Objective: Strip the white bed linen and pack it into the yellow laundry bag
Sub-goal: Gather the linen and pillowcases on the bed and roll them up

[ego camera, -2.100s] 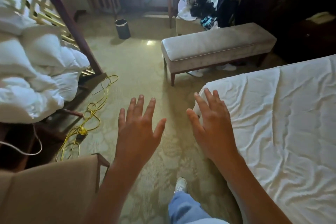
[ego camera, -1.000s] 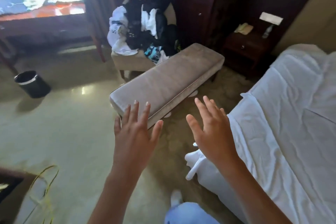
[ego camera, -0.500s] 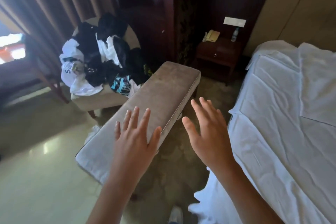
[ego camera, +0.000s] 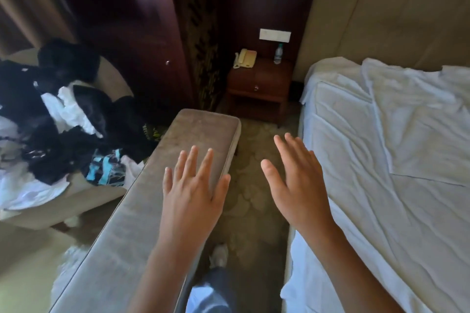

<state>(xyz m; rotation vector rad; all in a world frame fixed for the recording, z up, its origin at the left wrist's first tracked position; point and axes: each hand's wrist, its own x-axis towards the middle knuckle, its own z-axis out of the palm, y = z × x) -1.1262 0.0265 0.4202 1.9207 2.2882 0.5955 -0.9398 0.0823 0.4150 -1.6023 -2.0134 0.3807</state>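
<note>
A wrinkled white sheet (ego camera: pixel 376 165) covers the bed on the right, with a second loose white layer (ego camera: pixel 417 114) lying over its far part. My left hand (ego camera: pixel 193 193) is held out in the air above the grey bench, fingers spread and holding nothing. My right hand (ego camera: pixel 297 183) hovers over the carpet gap beside the bed's left edge, fingers straight and empty. No yellow laundry bag is in view.
A long grey padded bench (ego camera: pixel 142 223) runs parallel to the bed, leaving a narrow carpeted aisle (ego camera: pixel 251 201). An armchair (ego camera: pixel 58 201) heaped with dark and white clothes stands at left. A wooden nightstand (ego camera: pixel 259 84) with a phone and bottle is at the aisle's end.
The view has swung right, from the floor and quilt pile to the aisle between bench and bed. Both hands stayed raised, spread and empty throughout.
</note>
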